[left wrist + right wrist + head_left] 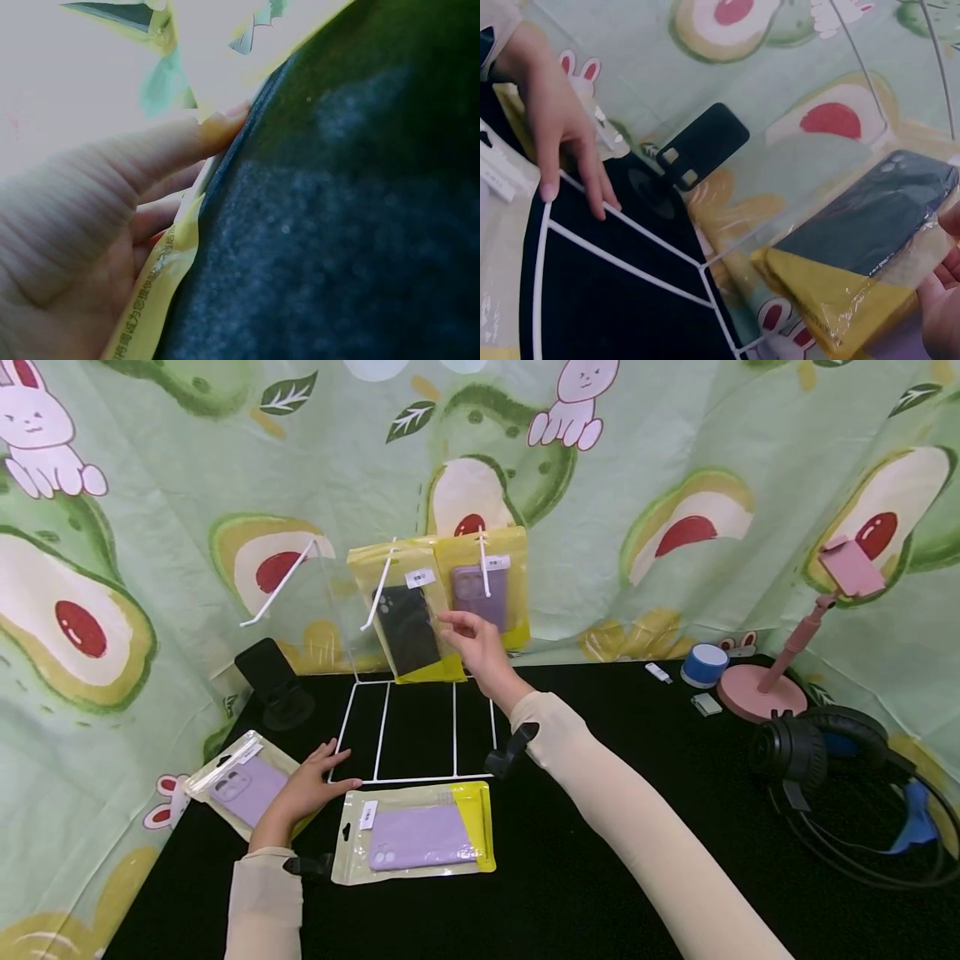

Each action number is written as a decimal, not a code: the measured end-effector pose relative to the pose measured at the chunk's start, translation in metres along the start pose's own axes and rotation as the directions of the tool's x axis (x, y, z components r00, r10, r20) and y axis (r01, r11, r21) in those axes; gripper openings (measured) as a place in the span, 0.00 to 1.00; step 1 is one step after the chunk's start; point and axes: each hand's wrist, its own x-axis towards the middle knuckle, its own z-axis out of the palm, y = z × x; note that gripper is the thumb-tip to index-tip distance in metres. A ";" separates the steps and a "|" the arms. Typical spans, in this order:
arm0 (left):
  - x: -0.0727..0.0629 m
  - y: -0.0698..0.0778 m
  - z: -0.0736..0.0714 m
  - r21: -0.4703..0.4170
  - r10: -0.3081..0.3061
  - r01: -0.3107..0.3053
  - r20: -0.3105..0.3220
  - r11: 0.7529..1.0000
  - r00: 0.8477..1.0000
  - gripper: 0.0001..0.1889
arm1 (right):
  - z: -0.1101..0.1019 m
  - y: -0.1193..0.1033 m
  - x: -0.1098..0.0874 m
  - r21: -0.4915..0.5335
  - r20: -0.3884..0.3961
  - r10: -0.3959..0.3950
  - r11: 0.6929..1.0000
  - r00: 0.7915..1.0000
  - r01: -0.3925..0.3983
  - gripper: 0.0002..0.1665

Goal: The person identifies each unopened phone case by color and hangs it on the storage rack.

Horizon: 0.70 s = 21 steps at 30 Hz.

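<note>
In the head view, a white wire display rack [415, 777] stands on the black table. On its middle hook hangs a bagged dark phone case [408, 631]; a bagged purple phone case [480, 593] hangs on the right one. My right hand [482, 652] pinches the right edge of the dark case's bag. Low at the rack's front left corner, my left hand [306, 789] rests with thumb and fingers spread on the wires. Another bagged purple case [420, 837] lies in front of the rack, and one more [251, 785] lies partly under my left wrist.
A black phone stand [273, 681] is at the back left, beyond the rack's bare left hook [279, 585]. To the right are a blue and white cylinder [704, 665], a pink stand [761, 689], small white items [658, 672] and black headphones [795, 752]. A patterned curtain hangs behind.
</note>
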 end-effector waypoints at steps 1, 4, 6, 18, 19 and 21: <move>0.000 0.000 0.000 -0.001 0.000 0.000 -0.001 1.000 1.000 0.38 | -0.001 0.002 -0.001 -0.001 0.011 0.005 1.000 1.000 -0.005 0.16; 0.000 0.001 -0.001 0.001 0.001 -0.001 -0.003 1.000 1.000 0.38 | -0.006 0.006 -0.001 0.016 0.027 0.017 1.000 1.000 -0.017 0.17; 0.000 0.001 -0.001 0.012 0.002 -0.002 -0.003 1.000 1.000 0.38 | -0.010 0.009 -0.002 0.046 0.033 0.028 0.998 0.999 -0.030 0.18; -0.002 0.003 -0.001 0.026 0.020 -0.020 -0.012 0.999 1.000 0.37 | -0.047 0.042 -0.023 0.118 0.059 0.080 0.989 0.995 -0.087 0.19; -0.003 0.003 -0.001 0.024 0.024 -0.023 -0.012 0.999 1.000 0.37 | -0.050 0.046 -0.027 0.121 0.067 0.084 0.988 0.994 -0.092 0.19; -0.003 0.004 -0.001 0.024 0.026 -0.025 -0.012 0.999 1.000 0.37 | -0.057 0.053 -0.035 0.107 0.085 0.090 0.989 0.992 -0.099 0.19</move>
